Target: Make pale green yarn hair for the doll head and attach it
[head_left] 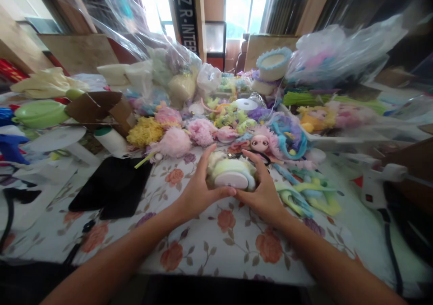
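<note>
Between my two hands sits a round, fluffy pastel yellow-green piece [233, 167] with a smooth white oval disc on its near side. My left hand [199, 183] curves around its left edge, thumb along the bottom. From the other side my right hand [265, 187] grips it the same way, and the two thumb tips meet below the disc. A small dark clasp or strap shows at its top edge. Just beyond lies a doll head [260, 143] with pink hair. Pastel blue and yellow-green fabric strips [307, 190] lie right of my right hand.
A black flat pad [111, 185] lies left on the floral tablecloth [203, 251]. A white glue gun [379, 178] with a cable stands at right. Yellow [145, 131] and pink [174, 141] fluffy pieces, a thread cone [110, 140] and a cardboard box [101, 108] crowd the back.
</note>
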Motion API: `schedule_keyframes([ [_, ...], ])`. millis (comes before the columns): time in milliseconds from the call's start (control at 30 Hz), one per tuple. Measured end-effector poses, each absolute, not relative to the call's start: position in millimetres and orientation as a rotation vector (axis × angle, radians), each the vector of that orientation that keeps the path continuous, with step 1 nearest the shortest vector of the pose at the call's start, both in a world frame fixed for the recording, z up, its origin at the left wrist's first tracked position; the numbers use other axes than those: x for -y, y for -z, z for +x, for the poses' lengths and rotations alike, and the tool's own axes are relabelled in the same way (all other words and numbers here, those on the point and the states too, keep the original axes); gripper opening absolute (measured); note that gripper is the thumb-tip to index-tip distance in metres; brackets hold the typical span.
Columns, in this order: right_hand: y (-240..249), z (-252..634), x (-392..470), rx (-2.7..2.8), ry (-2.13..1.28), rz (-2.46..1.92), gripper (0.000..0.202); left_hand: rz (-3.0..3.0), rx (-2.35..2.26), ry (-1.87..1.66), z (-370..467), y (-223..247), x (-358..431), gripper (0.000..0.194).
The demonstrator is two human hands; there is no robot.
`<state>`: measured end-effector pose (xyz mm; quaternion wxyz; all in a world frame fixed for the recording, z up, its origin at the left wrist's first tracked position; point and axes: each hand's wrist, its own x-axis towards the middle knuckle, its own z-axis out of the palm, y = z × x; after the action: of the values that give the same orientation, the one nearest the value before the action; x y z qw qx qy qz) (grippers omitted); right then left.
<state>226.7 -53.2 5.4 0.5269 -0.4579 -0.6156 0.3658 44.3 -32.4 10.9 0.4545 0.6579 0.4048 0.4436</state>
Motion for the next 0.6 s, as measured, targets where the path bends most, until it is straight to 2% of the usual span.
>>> schedule_keyframes([
  [67, -3.8, 227.0, 52.6, 1.414, -0.935, -1.096, 0.081, 1.796, -1.11, -1.057, 31.2, -22.6, 33.7, 0.101],
  [167, -0.4, 227.5, 49.8, 1.293, -0.979, -1.155, 0.082, 1.978, -1.309, -0.963, -7.0, -44.4, 37.0, 0.081],
  [300, 4.0, 227.3, 44.6, 1.191, -0.96, -1.218, 0.08, 2.271, -1.914, -1.086, -80.7, -53.3, 43.9, 0.06],
  [400, 6.5, 226.9, 42.8, 1.196, -0.942, -1.244, 0.078, 2.206, -2.228, -0.767, -129.5, -38.3, 51.3, 0.067],
  [467, 7.5, 226.8, 43.0, 1.2, -0.942, -1.252, 0.077, 2.12, -2.273, -0.607, -150.0, -25.3, 56.0, 0.081],
  [600, 6.7, 227.3, 44.7, 1.17, -0.97, -1.23, 0.076, 2.09, -2.282, -0.598, -163.9, -13.2, 60.5, 0.09],
])
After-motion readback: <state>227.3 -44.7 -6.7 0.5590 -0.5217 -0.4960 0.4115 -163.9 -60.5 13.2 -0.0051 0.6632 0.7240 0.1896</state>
